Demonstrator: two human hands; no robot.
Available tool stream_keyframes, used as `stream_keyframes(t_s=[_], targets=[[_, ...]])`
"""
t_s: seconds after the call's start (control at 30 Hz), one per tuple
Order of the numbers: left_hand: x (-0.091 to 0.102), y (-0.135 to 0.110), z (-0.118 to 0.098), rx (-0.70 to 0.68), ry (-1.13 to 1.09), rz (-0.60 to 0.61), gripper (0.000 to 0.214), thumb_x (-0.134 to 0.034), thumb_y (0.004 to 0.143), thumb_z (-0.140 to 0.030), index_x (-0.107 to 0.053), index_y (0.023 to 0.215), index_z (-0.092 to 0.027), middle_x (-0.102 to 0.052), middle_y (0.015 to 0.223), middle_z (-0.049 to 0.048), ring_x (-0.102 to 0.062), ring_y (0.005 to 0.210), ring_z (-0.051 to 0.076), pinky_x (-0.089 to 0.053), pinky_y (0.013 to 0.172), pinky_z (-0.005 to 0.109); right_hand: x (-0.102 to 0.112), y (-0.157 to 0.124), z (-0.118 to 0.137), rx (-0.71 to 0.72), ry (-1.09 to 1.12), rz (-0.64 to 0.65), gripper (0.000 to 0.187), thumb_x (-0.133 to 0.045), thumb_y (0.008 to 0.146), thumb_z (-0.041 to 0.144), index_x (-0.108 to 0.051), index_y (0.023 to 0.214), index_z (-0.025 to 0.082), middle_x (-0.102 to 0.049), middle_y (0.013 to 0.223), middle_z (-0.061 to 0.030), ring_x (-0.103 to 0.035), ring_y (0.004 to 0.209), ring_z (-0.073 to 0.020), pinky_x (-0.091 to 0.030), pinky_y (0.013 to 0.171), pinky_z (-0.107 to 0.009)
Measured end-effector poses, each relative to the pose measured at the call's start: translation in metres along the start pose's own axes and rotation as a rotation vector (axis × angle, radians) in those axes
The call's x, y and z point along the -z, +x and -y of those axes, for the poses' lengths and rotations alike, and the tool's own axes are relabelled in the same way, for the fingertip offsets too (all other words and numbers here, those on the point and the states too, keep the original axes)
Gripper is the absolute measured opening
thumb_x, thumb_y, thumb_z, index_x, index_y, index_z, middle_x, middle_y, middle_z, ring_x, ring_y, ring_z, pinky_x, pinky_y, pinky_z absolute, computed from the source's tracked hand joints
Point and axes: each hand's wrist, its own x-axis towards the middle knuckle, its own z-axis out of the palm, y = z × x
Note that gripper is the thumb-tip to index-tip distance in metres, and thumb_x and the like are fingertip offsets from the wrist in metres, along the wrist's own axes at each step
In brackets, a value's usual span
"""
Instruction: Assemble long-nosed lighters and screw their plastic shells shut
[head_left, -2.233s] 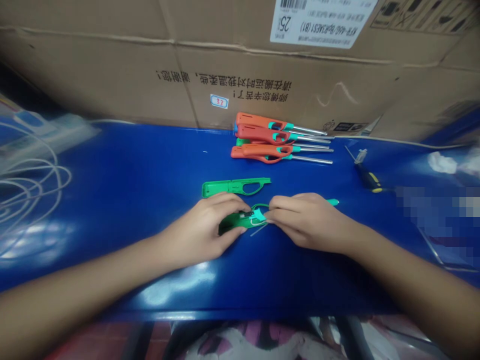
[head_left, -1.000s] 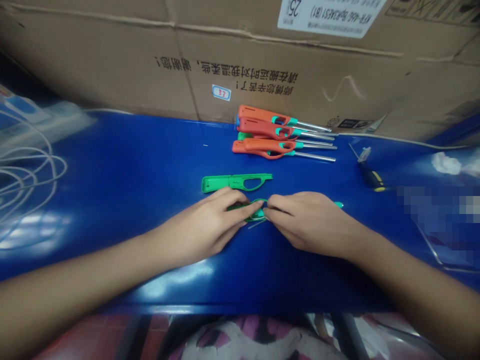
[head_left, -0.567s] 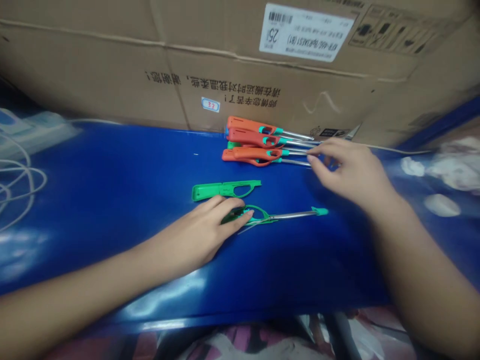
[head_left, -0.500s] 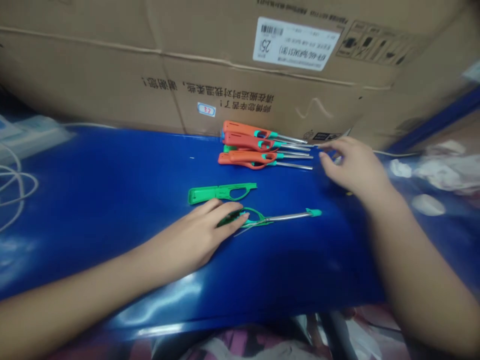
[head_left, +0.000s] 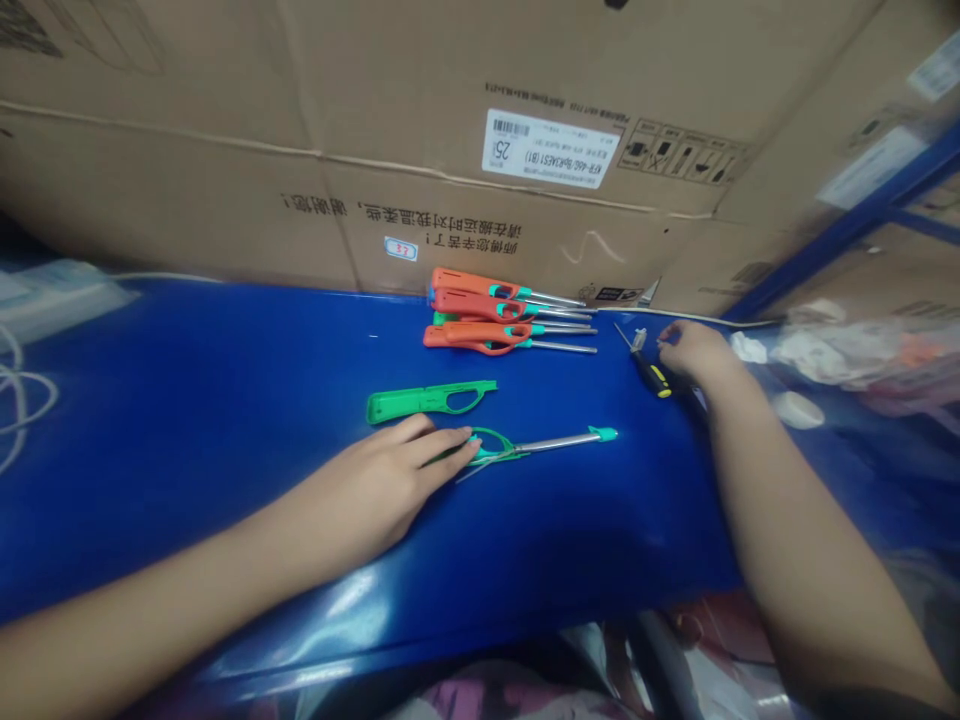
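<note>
My left hand (head_left: 397,470) is closed over the handle end of an opened green lighter (head_left: 501,440), holding it on the table. This lighter has a long metal tube with a teal piece near its tip, and a thin wire sticks out beside the handle. Just behind it lies the loose green handle shell (head_left: 405,402). On the right, my right hand (head_left: 694,352) has its fingers bent together beside a black-and-yellow screwdriver (head_left: 651,375); whatever they hold is hidden. A small pale part (head_left: 640,338) lies by the screwdriver's shaft.
Several long-nosed lighters with orange and red handles (head_left: 480,305) are piled at the back. A big cardboard box (head_left: 420,130) stands behind the blue table (head_left: 225,420). White crumpled material (head_left: 814,345) lies at the right, a white cable (head_left: 30,380) at the left.
My right hand has shifted right and down past the screwdriver, leaving it in plain sight. My left hand stays on the green lighter. The camera view has tilted up slightly.
</note>
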Motion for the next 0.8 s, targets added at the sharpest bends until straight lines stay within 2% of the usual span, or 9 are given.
stream_keyframes(t_s=[0.1, 0.17, 0.37, 0.5, 0.57, 0.63, 0.7, 0.73, 0.8], targets=[[-0.001, 0.0, 0.001, 0.008, -0.015, -0.001, 0.052, -0.048, 0.093, -0.005, -0.057, 0.143, -0.015, -0.061, 0.143, 0.0113, -0.058, 0.121, 0.03, -0.053, 0.102, 0.045, 0.001, -0.004, 0.007, 0.096, 0.037, -0.027, 0.031, -0.055, 0.087, 0.027, -0.068, 0.114, 0.02, -0.072, 0.109, -0.0144, -0.068, 0.096, -0.0281, -0.05, 0.077, -0.035], [-0.002, -0.001, 0.002, 0.017, -0.038, -0.015, 0.052, -0.048, 0.093, -0.006, -0.056, 0.144, -0.018, -0.06, 0.144, 0.0104, -0.058, 0.122, 0.029, -0.053, 0.103, 0.044, 0.0, -0.007, 0.012, 0.142, 0.051, -0.007, 0.027, -0.055, 0.087, 0.026, -0.07, 0.109, 0.022, -0.073, 0.103, -0.0119, -0.068, 0.093, -0.0259, -0.049, 0.076, -0.033], [-0.003, -0.001, 0.003, 0.01, -0.062, -0.025, 0.051, -0.047, 0.096, -0.007, -0.054, 0.145, -0.019, -0.059, 0.145, 0.0102, -0.058, 0.122, 0.028, -0.055, 0.101, 0.044, 0.0, -0.012, 0.014, 0.071, 0.037, 0.038, 0.019, -0.063, 0.075, 0.016, -0.07, 0.093, 0.019, -0.073, 0.095, -0.014, -0.069, 0.083, -0.0267, -0.049, 0.069, -0.033], [-0.002, -0.001, 0.003, 0.027, -0.064, -0.007, 0.049, -0.045, 0.099, -0.01, -0.054, 0.146, -0.019, -0.058, 0.147, 0.0107, -0.058, 0.125, 0.029, -0.056, 0.101, 0.047, 0.007, -0.015, 0.013, 0.018, 0.062, 0.02, 0.032, -0.068, 0.07, 0.012, -0.067, 0.102, 0.016, -0.072, 0.094, -0.0185, -0.07, 0.082, -0.0328, -0.051, 0.069, -0.038], [-0.001, 0.0, 0.002, 0.059, -0.091, -0.03, 0.044, -0.045, 0.101, -0.014, -0.057, 0.143, -0.021, -0.059, 0.145, 0.011, -0.059, 0.126, 0.029, -0.057, 0.101, 0.048, 0.014, -0.025, 0.02, 0.049, 0.108, -0.028, 0.039, -0.068, 0.073, 0.013, -0.063, 0.111, 0.012, -0.071, 0.098, -0.0221, -0.07, 0.088, -0.0356, -0.053, 0.073, -0.042], [0.001, 0.002, 0.0, 0.1, -0.16, -0.084, 0.041, -0.047, 0.102, -0.019, -0.059, 0.141, -0.022, -0.061, 0.142, 0.0116, -0.06, 0.126, 0.028, -0.056, 0.102, 0.048, 0.022, -0.045, 0.035, 0.161, 0.192, -0.088, 0.041, -0.064, 0.08, 0.015, -0.058, 0.121, 0.011, -0.069, 0.106, -0.0219, -0.069, 0.095, -0.0338, -0.053, 0.081, -0.042], [0.005, 0.005, -0.003, 0.165, -0.27, -0.17, 0.041, -0.052, 0.101, -0.025, -0.059, 0.141, -0.022, -0.064, 0.139, 0.0116, -0.062, 0.126, 0.026, -0.055, 0.105, 0.046, 0.026, -0.078, 0.057, 0.321, 0.29, -0.109, 0.036, -0.059, 0.088, 0.019, -0.057, 0.124, 0.016, -0.07, 0.109, -0.0154, -0.068, 0.095, -0.0273, -0.053, 0.083, -0.038], [0.007, 0.007, -0.006, 0.211, -0.335, -0.219, 0.042, -0.055, 0.101, -0.028, -0.058, 0.142, -0.021, -0.065, 0.138, 0.0114, -0.063, 0.125, 0.025, -0.055, 0.106, 0.045, 0.027, -0.098, 0.07, 0.445, 0.367, -0.102, 0.029, -0.057, 0.091, 0.022, -0.059, 0.12, 0.02, -0.071, 0.108, -0.0111, -0.069, 0.094, -0.0237, -0.054, 0.082, -0.035], [0.012, 0.01, -0.011, 0.309, -0.481, -0.316, 0.043, -0.06, 0.098, -0.034, -0.062, 0.139, -0.02, -0.067, 0.136, 0.01, -0.065, 0.124, 0.025, -0.054, 0.108, 0.043, 0.025, -0.141, 0.093, 0.86, 0.663, -0.04, 0.016, -0.057, 0.094, 0.022, -0.063, 0.108, 0.02, -0.071, 0.104, -0.0092, -0.068, 0.093, -0.0225, -0.054, 0.078, -0.035]])
